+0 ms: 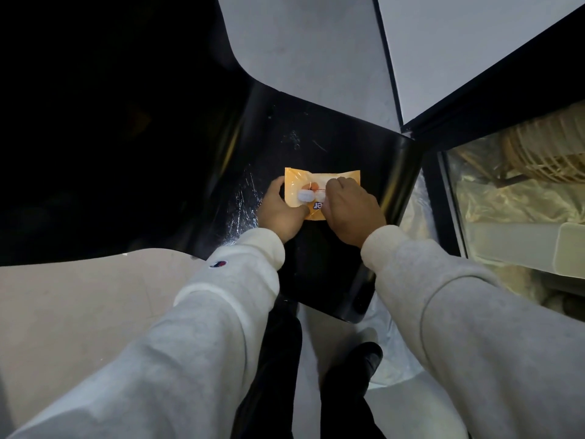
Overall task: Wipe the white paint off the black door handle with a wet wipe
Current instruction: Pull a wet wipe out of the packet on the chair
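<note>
A glossy black surface (319,137) fills the middle of your view, and the orange pack of wipes (308,182) lies flat on it, right between your hands. Your left hand (280,210) grips the pack's left edge, thumb curled over its near corner, while your right hand (351,210) covers its right half, fingers bent and pinching at the top.

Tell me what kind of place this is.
Probably an indoor room being painted or renovated. Plastic sheeting covers the grey floor, white flecks mark the black chair seat under the orange wipe packet, and a covered fan sits behind glass.
</note>
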`<action>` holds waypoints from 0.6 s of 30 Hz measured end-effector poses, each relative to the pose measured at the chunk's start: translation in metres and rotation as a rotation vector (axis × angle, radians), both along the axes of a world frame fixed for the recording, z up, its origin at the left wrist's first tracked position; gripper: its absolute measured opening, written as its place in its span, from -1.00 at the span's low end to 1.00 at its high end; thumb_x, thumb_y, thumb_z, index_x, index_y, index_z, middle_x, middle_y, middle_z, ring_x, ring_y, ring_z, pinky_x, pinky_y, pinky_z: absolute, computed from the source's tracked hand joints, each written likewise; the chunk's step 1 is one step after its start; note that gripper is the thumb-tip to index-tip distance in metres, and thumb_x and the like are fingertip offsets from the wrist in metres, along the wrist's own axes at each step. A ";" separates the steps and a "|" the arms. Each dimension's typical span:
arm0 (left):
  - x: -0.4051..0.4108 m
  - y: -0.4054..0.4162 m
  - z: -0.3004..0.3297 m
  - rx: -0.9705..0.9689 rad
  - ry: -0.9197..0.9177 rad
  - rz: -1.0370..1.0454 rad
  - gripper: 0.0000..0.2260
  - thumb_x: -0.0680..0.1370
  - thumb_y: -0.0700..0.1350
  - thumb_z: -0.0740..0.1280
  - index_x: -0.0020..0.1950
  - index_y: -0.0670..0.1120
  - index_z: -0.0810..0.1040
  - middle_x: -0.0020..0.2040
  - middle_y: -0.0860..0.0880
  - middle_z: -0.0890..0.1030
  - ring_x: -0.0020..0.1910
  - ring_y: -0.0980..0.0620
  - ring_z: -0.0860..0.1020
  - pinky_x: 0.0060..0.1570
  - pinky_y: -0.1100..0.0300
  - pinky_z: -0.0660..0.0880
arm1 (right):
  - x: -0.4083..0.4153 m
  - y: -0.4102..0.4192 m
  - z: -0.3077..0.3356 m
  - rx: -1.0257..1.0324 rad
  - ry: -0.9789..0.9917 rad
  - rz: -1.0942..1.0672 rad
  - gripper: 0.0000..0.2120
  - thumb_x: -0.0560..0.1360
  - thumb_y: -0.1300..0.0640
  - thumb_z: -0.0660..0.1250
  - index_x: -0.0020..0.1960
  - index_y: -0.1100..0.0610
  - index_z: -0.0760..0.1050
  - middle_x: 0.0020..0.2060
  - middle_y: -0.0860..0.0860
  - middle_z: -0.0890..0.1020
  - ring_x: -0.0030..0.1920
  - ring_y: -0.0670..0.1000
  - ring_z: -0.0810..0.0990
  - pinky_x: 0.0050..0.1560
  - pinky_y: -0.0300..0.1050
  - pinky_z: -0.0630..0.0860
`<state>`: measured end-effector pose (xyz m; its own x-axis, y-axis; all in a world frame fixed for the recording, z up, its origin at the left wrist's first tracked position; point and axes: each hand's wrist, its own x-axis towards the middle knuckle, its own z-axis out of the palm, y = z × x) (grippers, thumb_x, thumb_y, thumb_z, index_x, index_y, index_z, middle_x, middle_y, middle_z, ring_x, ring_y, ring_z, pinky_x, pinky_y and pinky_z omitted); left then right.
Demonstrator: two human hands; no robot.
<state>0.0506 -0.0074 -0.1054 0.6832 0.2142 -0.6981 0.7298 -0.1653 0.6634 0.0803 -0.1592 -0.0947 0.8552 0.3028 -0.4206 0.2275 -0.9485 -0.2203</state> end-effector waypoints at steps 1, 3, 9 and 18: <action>-0.001 0.000 0.002 0.004 0.001 0.001 -0.34 0.26 -0.06 0.47 0.35 0.18 0.42 0.10 0.07 0.64 0.05 0.03 0.62 0.13 0.02 0.58 | -0.002 -0.001 0.001 0.028 -0.001 -0.016 -0.83 0.63 0.01 0.15 0.07 0.09 0.40 -0.06 0.03 0.50 -0.11 0.02 0.46 -0.14 0.11 0.58; -0.002 0.000 0.003 0.005 -0.007 0.011 -0.39 0.32 -0.09 0.48 0.34 0.17 0.43 0.11 0.07 0.64 0.06 0.03 0.61 0.12 0.06 0.57 | -0.007 -0.003 0.003 0.107 0.013 -0.066 -0.86 0.63 0.04 0.14 0.04 0.11 0.38 -0.10 0.03 0.47 -0.13 0.06 0.47 -0.17 0.13 0.57; -0.008 0.001 0.005 0.031 -0.012 0.011 -0.55 0.40 -0.13 0.43 0.27 0.12 0.49 0.08 0.08 0.64 0.05 0.02 0.61 0.02 0.17 0.51 | -0.028 -0.007 0.035 0.509 -0.153 -0.390 -0.90 0.60 0.20 0.18 -0.10 0.15 0.34 -0.13 0.05 0.41 -0.13 0.03 0.41 -0.16 -0.13 0.36; -0.013 -0.003 0.059 0.463 0.090 -0.192 -0.50 0.47 0.04 0.36 0.40 0.11 0.37 0.34 -0.12 0.35 0.36 -0.20 0.29 0.28 -0.14 0.32 | -0.068 -0.029 0.104 0.741 -0.024 -0.943 -0.90 0.60 0.16 0.21 -0.08 0.10 0.45 -0.16 0.00 0.59 -0.15 -0.02 0.55 -0.12 -0.01 0.52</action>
<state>0.0372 -0.0104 -0.0467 0.6820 0.3916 -0.6176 0.7083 -0.5639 0.4246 0.0119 -0.1885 0.0097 0.8757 -0.2854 -0.3894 -0.4771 -0.3882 -0.7885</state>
